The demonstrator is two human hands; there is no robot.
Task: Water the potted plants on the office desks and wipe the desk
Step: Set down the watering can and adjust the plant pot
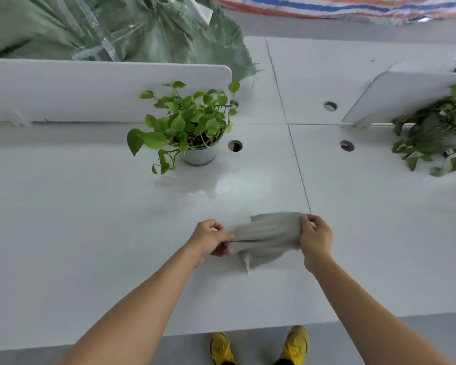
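Stretching a grey cloth (266,233) between both hands, we hold it low over the white desk (90,233), toward the front edge and just left of the seam between two desktops; whether it touches the surface we cannot tell. Our left hand (211,237) pinches the cloth's left end, and our right hand (315,237) grips its right end. A green potted plant (187,122) stands at the back edge before the partition (63,88), just beside a round cable hole (234,145). A second, blurred plant (432,135) stands near the neighbouring desktop's back edge.
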